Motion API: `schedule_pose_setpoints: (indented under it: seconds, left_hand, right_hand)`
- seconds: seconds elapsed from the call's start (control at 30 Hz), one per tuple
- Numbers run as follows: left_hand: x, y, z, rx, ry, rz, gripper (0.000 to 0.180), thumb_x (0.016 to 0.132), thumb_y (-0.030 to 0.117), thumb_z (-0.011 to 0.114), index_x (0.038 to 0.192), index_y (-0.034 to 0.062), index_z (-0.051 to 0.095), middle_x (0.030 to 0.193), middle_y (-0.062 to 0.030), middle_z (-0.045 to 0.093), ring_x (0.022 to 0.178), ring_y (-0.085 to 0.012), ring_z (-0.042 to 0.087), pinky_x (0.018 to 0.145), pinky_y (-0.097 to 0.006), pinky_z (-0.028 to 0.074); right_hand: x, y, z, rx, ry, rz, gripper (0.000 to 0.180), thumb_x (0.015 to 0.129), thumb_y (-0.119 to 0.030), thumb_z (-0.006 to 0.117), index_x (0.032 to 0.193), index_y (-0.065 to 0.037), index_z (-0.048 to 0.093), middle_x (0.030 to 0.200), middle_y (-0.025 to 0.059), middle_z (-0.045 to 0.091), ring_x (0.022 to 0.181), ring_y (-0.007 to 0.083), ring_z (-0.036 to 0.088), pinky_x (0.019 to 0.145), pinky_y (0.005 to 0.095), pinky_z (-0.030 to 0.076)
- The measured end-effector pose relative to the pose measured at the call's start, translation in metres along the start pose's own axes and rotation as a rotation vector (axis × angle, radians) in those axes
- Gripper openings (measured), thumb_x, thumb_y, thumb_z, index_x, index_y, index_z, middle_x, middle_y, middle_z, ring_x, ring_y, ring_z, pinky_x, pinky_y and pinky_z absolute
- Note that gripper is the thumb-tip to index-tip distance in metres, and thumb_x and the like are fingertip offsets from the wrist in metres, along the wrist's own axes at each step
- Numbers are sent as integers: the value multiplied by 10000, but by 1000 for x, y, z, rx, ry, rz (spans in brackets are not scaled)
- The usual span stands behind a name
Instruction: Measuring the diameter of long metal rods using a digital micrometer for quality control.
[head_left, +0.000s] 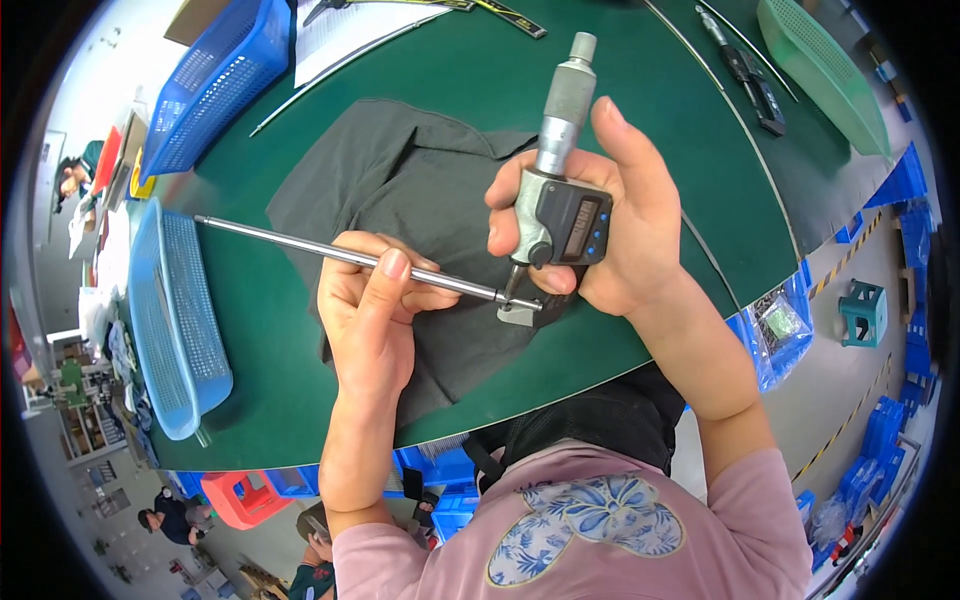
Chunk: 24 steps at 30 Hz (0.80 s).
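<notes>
My left hand (375, 300) pinches a thin, shiny metal rod (300, 243) between thumb and fingers. The rod slants from the upper left down to the right, and its right end lies at the jaws of a digital micrometer (553, 215). My right hand (635, 220) is wrapped round the micrometer's frame, with the thumb raised beside the barrel. The tool's knurled thimble points up and away, and its small display faces up. Whether the spindle touches the rod is too small to tell. Beneath both hands a dark grey cloth (370, 160) lies rumpled on the green table (265, 400).
Blue baskets stand at the left, one light blue (180, 320) and one darker (215, 85). Beyond the cloth lie paper (345, 40) and another thin rod (345, 68). At the far right are a second micrometer (745, 75) and a green basket (825, 70).
</notes>
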<state>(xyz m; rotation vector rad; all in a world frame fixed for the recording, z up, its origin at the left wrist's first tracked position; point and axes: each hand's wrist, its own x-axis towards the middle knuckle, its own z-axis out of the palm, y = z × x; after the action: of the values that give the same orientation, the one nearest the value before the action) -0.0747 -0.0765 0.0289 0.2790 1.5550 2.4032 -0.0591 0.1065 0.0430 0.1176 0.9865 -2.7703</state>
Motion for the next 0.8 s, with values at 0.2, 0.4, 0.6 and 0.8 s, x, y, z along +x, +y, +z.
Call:
schedule_pose_setpoints:
  seconds: [0.2, 0.4, 0.6, 0.8]
  left_hand:
    - [0, -1, -1, 3, -9, 8, 112, 832, 77, 490, 827, -9, 418, 737, -151, 538, 608, -217, 604, 556, -307, 542]
    - [0, 1, -3, 6, 5, 3, 116, 830, 82, 492, 825, -6, 418, 738, -150, 538, 608, -220, 604, 560, -311, 542]
    - [0, 2, -3, -34, -22, -2, 121, 832, 87, 489, 830, -11, 418, 736, -151, 536, 611, -212, 601, 552, -303, 546]
    - [-1, 2, -2, -37, -11, -10, 122, 835, 90, 485, 833, -14, 421, 730, -151, 537, 612, -206, 602, 552, -298, 547]
  right_hand:
    - [2, 1, -2, -87, 6, 11, 661, 820, -553, 277, 840, 49, 551, 679, 193, 576, 466, 168, 529, 325, 214, 386]
    - [1, 3, -1, -89, -18, -32, 630, 836, -525, 295, 819, 50, 554, 644, 181, 576, 400, 145, 494, 316, 203, 371]
    - [0, 1, 1, -36, -8, -13, 603, 856, -486, 289, 808, 56, 549, 642, 181, 579, 365, 131, 475, 321, 201, 368]
    - [0, 1, -1, -40, -3, 0, 636, 862, -472, 206, 874, 77, 528, 660, 193, 566, 399, 144, 471, 318, 209, 368]
